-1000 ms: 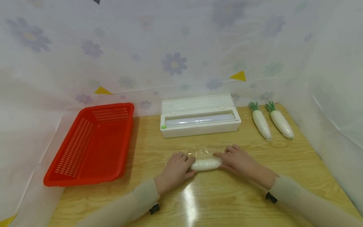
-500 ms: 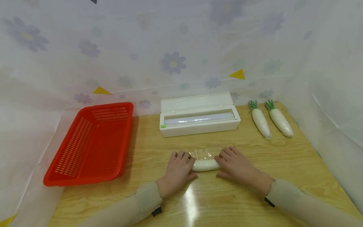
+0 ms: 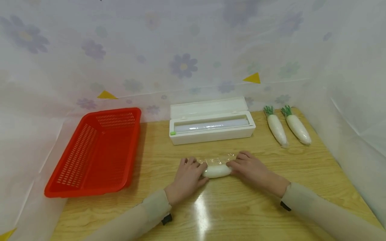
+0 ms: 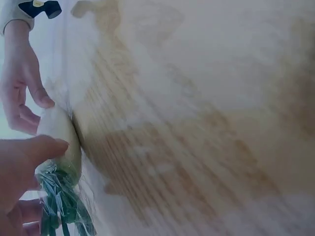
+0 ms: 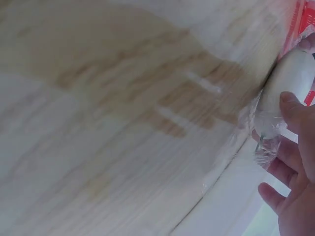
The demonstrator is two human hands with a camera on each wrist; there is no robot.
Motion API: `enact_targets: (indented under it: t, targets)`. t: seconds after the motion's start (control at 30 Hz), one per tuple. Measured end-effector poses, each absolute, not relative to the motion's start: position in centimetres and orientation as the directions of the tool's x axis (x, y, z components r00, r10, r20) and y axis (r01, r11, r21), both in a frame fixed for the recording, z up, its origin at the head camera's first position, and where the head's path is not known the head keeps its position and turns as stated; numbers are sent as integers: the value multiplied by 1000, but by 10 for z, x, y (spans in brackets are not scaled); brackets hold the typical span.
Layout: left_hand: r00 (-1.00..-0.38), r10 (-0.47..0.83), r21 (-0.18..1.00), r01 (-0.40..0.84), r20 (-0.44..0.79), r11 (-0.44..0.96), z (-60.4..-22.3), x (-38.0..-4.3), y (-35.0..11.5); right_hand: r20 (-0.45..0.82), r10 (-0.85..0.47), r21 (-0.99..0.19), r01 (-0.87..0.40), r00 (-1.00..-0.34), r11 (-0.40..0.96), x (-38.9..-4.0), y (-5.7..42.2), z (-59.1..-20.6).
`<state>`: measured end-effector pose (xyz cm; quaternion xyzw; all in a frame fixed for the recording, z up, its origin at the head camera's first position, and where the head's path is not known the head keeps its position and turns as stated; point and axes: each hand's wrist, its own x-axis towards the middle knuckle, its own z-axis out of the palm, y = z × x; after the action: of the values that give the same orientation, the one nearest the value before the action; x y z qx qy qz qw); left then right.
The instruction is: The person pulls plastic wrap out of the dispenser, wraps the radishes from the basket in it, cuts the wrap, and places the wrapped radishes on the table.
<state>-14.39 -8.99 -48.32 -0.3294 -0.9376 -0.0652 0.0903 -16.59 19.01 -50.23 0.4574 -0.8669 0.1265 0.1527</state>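
A white radish lies crosswise near the middle of the table, with clear plastic wrap spread flat on its far side. My left hand grips the leafy end, thumb on the near side. Its green leaves show under the film in the left wrist view, though the hand hides them in the head view. With thumb and fingers on opposite sides, my right hand holds the other end. There, loose crumpled film sticks out past the tip in the right wrist view.
Behind the hands stands a white wrap dispenser, lid up, a roll of film inside. A red plastic basket is at the left. Two more white radishes lie at the back right. Flowered sheeting encloses the table.
The radish has rolled slightly away from me, and less film lies flat beyond it. Both hands shifted their fingers along its ends and moved forward with it.
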Motion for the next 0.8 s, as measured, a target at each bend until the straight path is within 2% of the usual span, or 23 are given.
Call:
enact_targets:
  t: [0.17, 0.27, 0.43, 0.6, 0.7, 0.8]
  targets:
    - [-775, 595, -5, 608, 213, 794, -485, -147, -90, 366, -751, -84, -823, -550, 562, -167, 188, -497]
    - [-781, 590, -45, 595, 207, 803, -487, -148, -88, 330, -761, -29, -812, -559, 583, -170, 185, -497]
    - [-785, 582, -105, 573, 211, 812, -492, -156, -84, 328, -785, 67, -816, -526, 575, -178, 181, -499]
    - [-795, 578, -182, 551, 183, 815, -495, -164, -84, 335, -781, 34, -822, -526, 568, -184, 180, -497]
    - [-806, 569, -166, 547, 164, 821, -494, -166, -85, 314, -790, 16, -829, -527, 560, -186, 179, -493]
    - [-815, 558, -96, 550, 155, 830, -493, -167, -85, 292, -793, -2, -829, -535, 559, -187, 177, -488]
